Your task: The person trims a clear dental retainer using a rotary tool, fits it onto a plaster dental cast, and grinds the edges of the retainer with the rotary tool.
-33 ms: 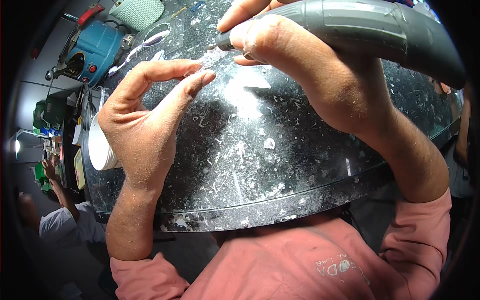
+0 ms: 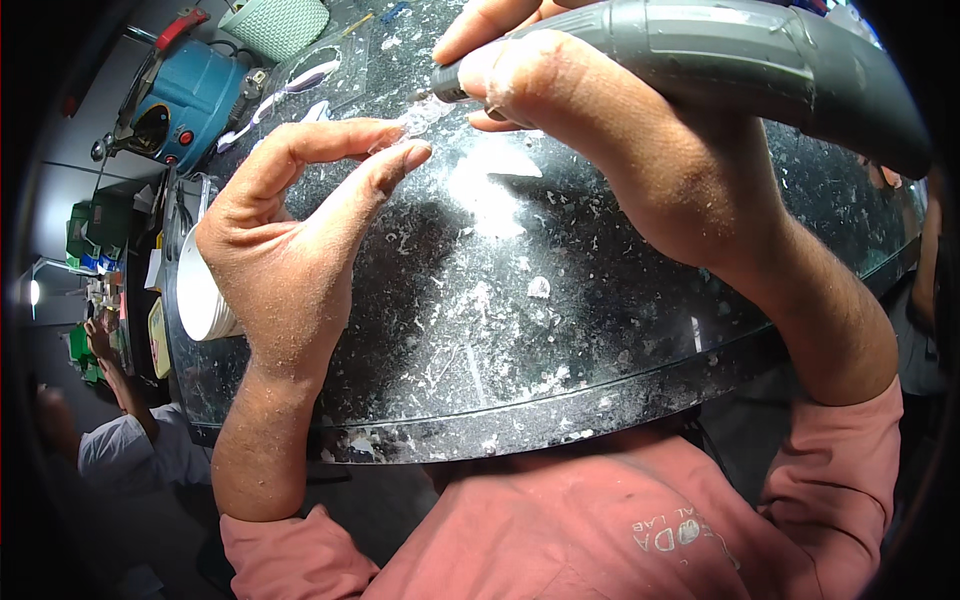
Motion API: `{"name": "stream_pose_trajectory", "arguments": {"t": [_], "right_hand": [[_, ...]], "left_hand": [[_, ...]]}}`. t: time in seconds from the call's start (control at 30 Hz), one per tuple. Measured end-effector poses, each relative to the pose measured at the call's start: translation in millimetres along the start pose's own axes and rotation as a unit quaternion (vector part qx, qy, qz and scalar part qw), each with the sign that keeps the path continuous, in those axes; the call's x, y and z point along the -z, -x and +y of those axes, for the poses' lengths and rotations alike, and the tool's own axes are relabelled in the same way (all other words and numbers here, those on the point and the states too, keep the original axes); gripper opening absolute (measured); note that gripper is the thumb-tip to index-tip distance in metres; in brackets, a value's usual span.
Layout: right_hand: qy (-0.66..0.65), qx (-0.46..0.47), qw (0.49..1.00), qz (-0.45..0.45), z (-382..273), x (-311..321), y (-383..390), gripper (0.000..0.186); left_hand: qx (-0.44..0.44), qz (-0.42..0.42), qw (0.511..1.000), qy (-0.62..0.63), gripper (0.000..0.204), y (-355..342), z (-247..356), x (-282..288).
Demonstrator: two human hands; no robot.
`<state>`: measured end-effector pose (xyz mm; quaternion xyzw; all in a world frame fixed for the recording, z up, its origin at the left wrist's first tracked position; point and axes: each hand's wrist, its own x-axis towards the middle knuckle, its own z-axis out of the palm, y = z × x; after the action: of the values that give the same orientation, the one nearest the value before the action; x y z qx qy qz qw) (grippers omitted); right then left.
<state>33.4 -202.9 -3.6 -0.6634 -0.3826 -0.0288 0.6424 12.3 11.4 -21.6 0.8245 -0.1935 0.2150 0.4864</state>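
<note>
Dark handpiece point(image 2: 720, 45) gripped in right hand point(image 2: 620, 150), long axis slanting right from tip. Clear piece point(image 2: 425, 117) just below-left of handpiece tip, pinched in left hand point(image 2: 285, 235) between thumb and forefinger; tip-to-piece contact unclear.

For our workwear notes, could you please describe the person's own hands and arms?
The ungloved left hand and ungloved right hand carry pale dust specks, with a dark smudge on the left thumb. Plain salmon-pink fabric sleeves leave both forearms bare.
</note>
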Motion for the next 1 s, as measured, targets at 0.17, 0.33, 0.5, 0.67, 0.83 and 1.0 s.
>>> {"name": "stream_pose_trajectory", "arguments": {"t": [0.17, 0.33, 0.5, 0.67, 0.83, 1.0], "right_hand": [[0.002, -0.007, 1.0, 0.0, -0.2, 1.8, 1.2, 0.021], [0.003, -0.012, 1.0, 0.001, -2.9, 7.0, 5.8, 0.021], [0.002, -0.018, 1.0, -0.001, -3.3, 2.7, 2.9, 0.021], [0.001, -0.027, 1.0, -0.003, 1.7, -10.3, -16.3, 0.02], [0.14, 0.356, 0.922, -0.063, 42.7, 10.5, -43.5, 0.025], [0.035, 0.212, 0.969, -0.119, 67.1, 9.2, -39.3, 0.023]], "left_hand": [[0.0, -0.02, 0.999, -0.029, 0.016, -0.2, 0.9, 0.0], [-0.015, 0.001, 1.0, 0.008, 0.015, -0.7, -0.2, -3.2], [0.014, -0.004, 1.0, 0.026, 0.016, -3.0, -2.6, -3.5], [-0.022, -0.035, 0.999, 0.031, 0.02, -4.1, -10.2, 1.7], [-0.086, -0.043, 0.994, 0.057, 0.023, -9.2, -19.2, 7.0], [-0.087, -0.079, 0.993, 0.001, 0.024, -9.3, -21.0, 8.2]]}}
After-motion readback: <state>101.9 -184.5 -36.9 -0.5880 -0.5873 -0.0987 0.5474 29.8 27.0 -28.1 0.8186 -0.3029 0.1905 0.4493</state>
